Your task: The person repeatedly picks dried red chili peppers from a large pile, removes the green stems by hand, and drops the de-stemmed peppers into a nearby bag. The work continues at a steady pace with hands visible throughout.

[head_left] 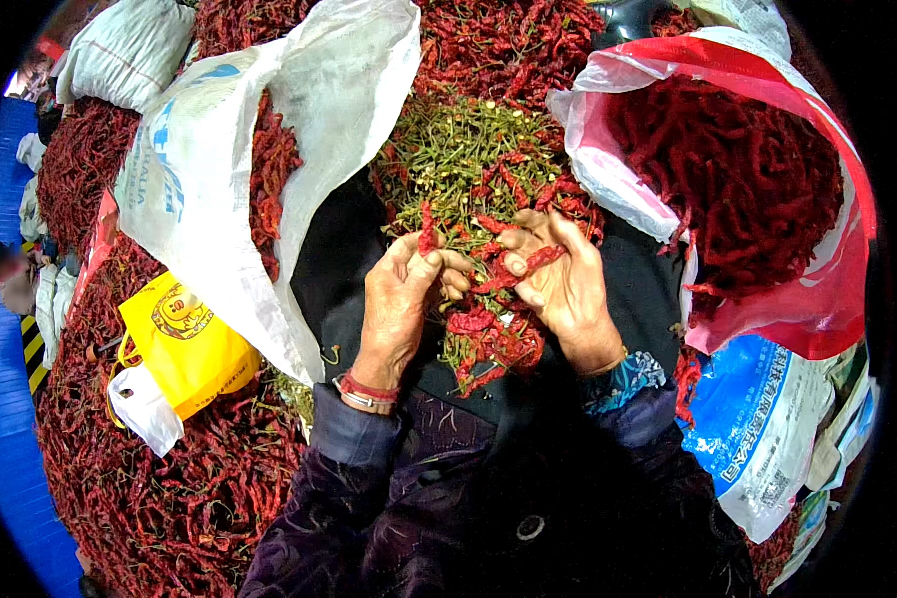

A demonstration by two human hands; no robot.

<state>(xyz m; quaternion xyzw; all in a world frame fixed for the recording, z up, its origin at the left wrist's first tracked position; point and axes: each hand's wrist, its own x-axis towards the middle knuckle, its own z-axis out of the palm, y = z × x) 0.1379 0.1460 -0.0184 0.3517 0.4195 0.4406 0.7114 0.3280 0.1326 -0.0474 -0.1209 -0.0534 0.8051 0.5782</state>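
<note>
My left hand (397,297) pinches a dried red chili (428,231) upright between thumb and fingertips. Opposite it, my right hand (574,289) is curled palm up, its thumb and fingers around another dried red chili (542,260). Below and between the hands, a small heap of red chilies with some stems (493,341) rests on dark cloth at my lap. Just beyond my fingers lies a pile of loose green stems (458,149) mixed with a few red chilies.
On the left stands an open white woven sack (204,164) with chilies inside. A red-rimmed sack (857,214) full of darker chilies gapes at the right. Chili heaps (184,498) surround me. Also near are a yellow bag (194,349) and a blue-and-white sack (738,409).
</note>
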